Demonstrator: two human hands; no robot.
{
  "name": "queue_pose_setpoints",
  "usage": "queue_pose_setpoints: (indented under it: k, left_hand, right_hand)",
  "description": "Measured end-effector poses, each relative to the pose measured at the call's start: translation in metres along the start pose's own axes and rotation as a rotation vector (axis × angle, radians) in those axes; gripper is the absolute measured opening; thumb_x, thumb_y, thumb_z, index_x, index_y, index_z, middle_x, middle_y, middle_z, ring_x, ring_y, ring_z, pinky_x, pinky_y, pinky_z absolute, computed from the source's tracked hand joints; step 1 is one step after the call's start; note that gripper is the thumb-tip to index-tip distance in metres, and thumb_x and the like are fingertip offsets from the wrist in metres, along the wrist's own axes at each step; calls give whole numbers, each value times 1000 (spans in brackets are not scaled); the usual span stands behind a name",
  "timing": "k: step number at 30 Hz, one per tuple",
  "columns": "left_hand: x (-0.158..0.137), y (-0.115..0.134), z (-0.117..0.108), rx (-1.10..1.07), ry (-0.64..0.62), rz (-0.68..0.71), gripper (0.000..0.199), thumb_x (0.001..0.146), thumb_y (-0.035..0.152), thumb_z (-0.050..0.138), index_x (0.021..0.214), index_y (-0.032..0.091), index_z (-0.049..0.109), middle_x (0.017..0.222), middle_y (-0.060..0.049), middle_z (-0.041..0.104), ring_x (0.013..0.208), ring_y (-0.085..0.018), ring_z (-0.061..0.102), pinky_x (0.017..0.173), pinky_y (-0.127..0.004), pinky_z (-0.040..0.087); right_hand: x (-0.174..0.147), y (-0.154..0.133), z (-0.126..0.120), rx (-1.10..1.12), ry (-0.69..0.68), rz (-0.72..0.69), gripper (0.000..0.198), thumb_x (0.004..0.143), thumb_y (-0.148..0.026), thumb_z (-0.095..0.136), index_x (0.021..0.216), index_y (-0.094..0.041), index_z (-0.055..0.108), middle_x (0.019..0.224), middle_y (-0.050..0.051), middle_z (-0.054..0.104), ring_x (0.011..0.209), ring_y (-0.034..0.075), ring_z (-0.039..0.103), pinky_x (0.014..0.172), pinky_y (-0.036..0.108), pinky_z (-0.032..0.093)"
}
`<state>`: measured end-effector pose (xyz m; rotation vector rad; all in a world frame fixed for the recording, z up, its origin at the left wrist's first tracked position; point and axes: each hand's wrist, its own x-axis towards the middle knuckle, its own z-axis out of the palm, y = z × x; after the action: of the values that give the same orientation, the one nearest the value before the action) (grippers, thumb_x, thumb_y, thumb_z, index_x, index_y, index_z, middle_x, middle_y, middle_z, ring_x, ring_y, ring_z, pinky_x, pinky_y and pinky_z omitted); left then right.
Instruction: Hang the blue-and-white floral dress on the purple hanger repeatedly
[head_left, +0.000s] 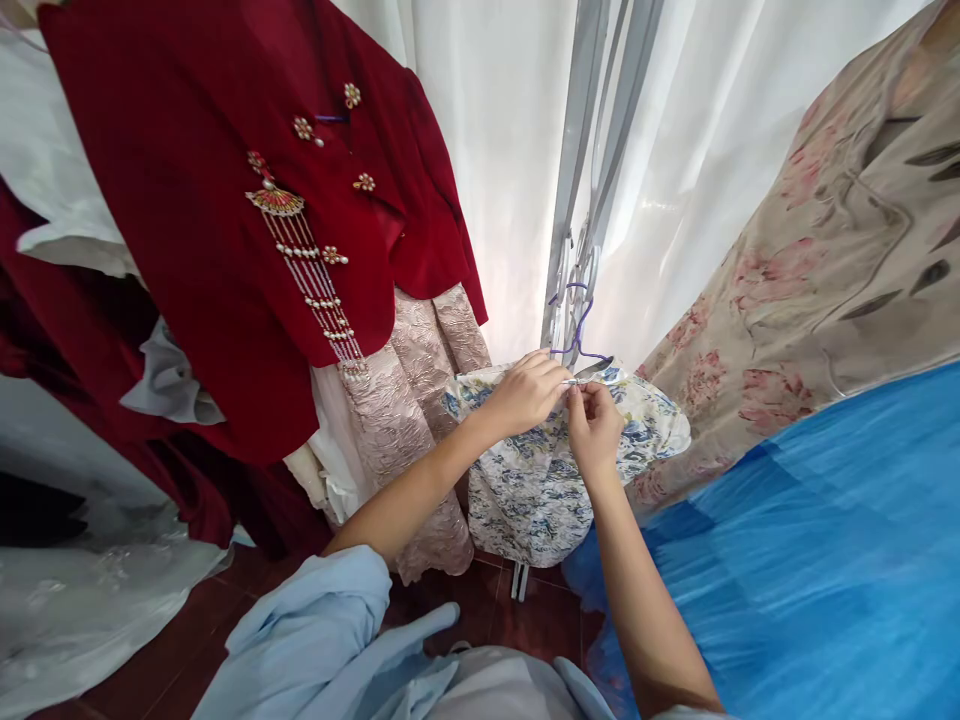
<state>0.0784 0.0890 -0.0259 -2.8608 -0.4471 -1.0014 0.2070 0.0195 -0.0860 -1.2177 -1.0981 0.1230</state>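
Note:
A white top with blue and yellowish flowers (525,500) hangs in front of me on a purple wire hanger (580,330). At its neckline, below the hanger, my left hand (531,392) is closed in a pinch on the fabric edge. My right hand (595,425) meets it there, thumb and finger pinched on the same edge. The fingertips of both hands almost touch. Something small and pale shows between them, too small to name.
A grey metal rack post (574,170) with hooks holds the hanger against a white curtain (487,150). On the left hang a dark red jacket (217,250) with beaded brooches and a pink textured skirt (397,420). A beige floral dress (757,290) and bright blue fabric (810,560) hang on the right.

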Motion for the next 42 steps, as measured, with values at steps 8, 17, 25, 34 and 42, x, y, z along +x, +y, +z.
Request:
queue_pose_setpoints:
  k: [8,17,25,34,42]
  left_hand:
    - [0,12,1,-10,31,-61,26,102,21,38,99,16,64,99,-8,67,103,-23,60,109,-46,45]
    - [3,17,1,-35,22,-108,23,101,19,40,94,16,62,97,-8,67,100,-22,59,101,-41,47]
    - [3,17,-5,-75,-26,-212,21,98,16,44,94,15,64,95,-8,67,95,-23,60,90,-38,48]
    - [3,14,3,-141,80,-132,20,98,18,49,97,17,68,102,-8,71,101,-24,60,93,-38,46]
    - [4,5,-2,-258,114,-56,19,101,21,48,94,17,66,96,-6,71,96,-21,62,90,-35,45]
  right_hand:
    - [2,1,0,187,8,53,25,86,-47,66,85,-24,55,60,-4,55,53,14,48,51,26,39]
    - [7,-1,-8,158,-73,69,22,84,-41,66,77,-24,55,56,-5,54,49,12,46,49,25,38]
    - [10,-5,-14,-25,-39,50,29,83,-48,68,85,-19,66,53,-3,60,48,13,52,53,27,42]
    - [3,-13,-17,365,-80,375,31,63,-41,82,61,-20,60,38,-8,47,33,9,35,38,25,26]
    - [-1,-34,0,644,14,369,29,67,-36,79,62,-22,54,45,-8,50,38,8,40,39,22,28]
